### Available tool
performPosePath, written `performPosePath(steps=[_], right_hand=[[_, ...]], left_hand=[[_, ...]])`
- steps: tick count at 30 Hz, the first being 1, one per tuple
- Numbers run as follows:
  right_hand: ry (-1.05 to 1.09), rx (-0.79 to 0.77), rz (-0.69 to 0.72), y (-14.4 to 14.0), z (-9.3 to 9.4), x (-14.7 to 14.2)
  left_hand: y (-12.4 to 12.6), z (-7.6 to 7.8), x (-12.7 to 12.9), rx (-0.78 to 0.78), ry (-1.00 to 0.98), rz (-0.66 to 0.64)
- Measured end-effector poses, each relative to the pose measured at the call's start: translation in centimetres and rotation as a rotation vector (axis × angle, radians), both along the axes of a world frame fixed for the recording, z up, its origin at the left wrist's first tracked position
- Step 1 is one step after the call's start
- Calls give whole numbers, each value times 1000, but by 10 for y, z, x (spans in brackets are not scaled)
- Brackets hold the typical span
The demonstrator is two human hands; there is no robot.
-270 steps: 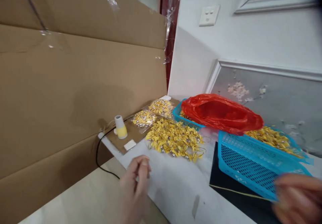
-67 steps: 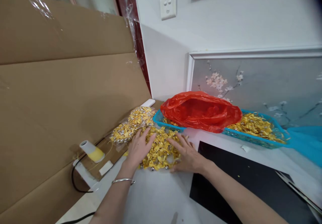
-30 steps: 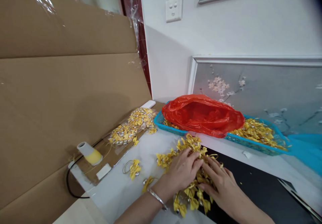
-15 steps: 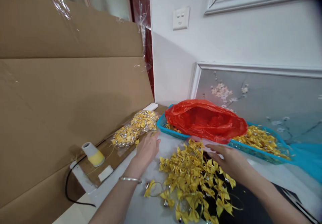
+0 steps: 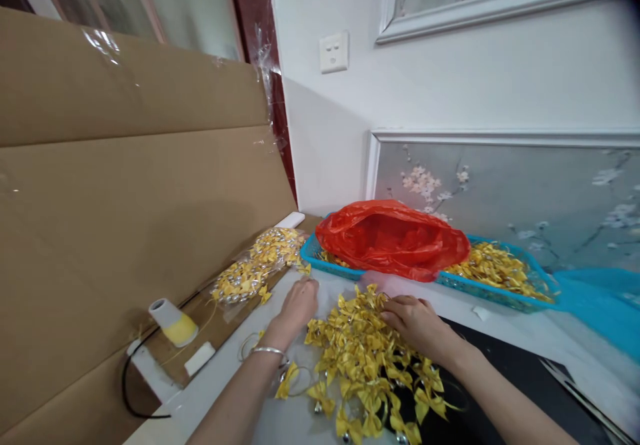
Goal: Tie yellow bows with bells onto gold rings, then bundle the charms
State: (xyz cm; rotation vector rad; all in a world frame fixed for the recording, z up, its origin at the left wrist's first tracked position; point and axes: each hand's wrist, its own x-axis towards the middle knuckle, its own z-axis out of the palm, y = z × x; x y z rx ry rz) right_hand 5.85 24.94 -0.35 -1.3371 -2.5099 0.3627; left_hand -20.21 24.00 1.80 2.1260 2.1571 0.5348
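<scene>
A loose heap of small yellow ribbon bows with silver bells [image 5: 367, 358] lies on the white tabletop [image 5: 300, 425] in front of me. My left hand [image 5: 296, 305], a thin bangle on its wrist, rests with curled fingers at the heap's far left edge. My right hand [image 5: 417, 322] lies palm down on the heap's far right part, fingers among the bows. Whether either hand pinches a bow is hidden.
A blue basket [image 5: 500, 295] of more yellow bows stands behind, with a red plastic bag [image 5: 393, 238] lying over it. Clear packets of bows [image 5: 260, 265], a yellow thread spool [image 5: 173, 322] and a black cable sit left. Cardboard sheets [image 5: 125, 192] lean there.
Both hands have drawn back to the heap's far edge: the left pulled in from near the packets, the right came down onto the bows. The camera turned slightly.
</scene>
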Motion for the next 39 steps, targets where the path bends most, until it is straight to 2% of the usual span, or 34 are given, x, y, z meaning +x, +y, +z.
performPosePath(steps=[3, 5, 8, 11, 14, 18, 22, 26, 29, 34, 39], right_hand=[[28, 25, 7, -15, -2, 15], [55, 51, -3, -23, -6, 26], [107, 103, -13, -30, -6, 41], [166, 145, 57, -32, 4, 41], [180, 146, 196, -29, 19, 15], [112, 114, 343, -13, 30, -55], [-9, 112, 358, 11, 28, -130], [-148, 125, 299, 25, 18, -176], [-228, 120, 251, 29, 12, -188], [-287, 108, 261, 37, 6, -181], [-284, 82, 309, 39, 8, -154]], left_hand=[[-11, -2, 21, -52, -21, -175], [-21, -4, 33, -58, -41, -231], [-36, -3, 34, -13, -63, -181], [-55, 0, 7, 62, -65, -21], [-78, 0, -34, 126, -58, 143], [-98, -10, -74, 166, -43, 249], [-100, -26, -77, 147, -16, 247], [-95, -34, -69, 127, 15, 222], [-93, -35, -66, 105, 40, 228], [-86, -38, -62, 89, 54, 253], [-79, -43, -36, 103, -6, 109]])
